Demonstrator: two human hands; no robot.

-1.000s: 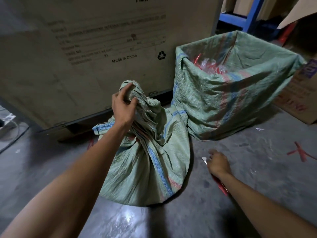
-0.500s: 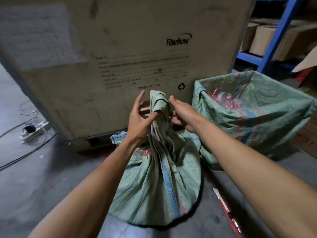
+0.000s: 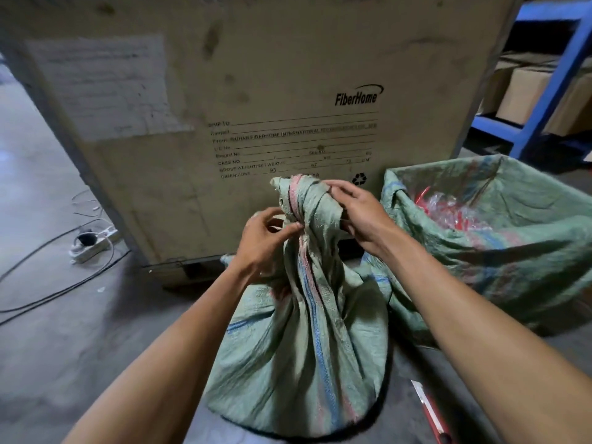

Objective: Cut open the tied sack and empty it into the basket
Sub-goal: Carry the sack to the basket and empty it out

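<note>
A green woven sack (image 3: 307, 341) with blue and red stripes stands on the floor, its neck bunched and twisted upward. My left hand (image 3: 262, 245) pinches the neck from the left at the tie. My right hand (image 3: 355, 213) grips the bunched top from the right. A basket lined with the same green sacking (image 3: 499, 251) stands open to the right, with red and clear plastic pieces inside. A red utility knife (image 3: 431, 411) lies on the floor at the lower right, under my right forearm, touched by neither hand.
A large crate (image 3: 256, 91) printed "FiberHome" stands right behind the sack. A power strip with cables (image 3: 93, 245) lies on the concrete floor to the left. Blue shelving (image 3: 551, 91) with cardboard boxes stands at the back right.
My right hand left the knife on the floor and came up to the sack's neck. Both hands now work at the tied top, and my head has moved closer.
</note>
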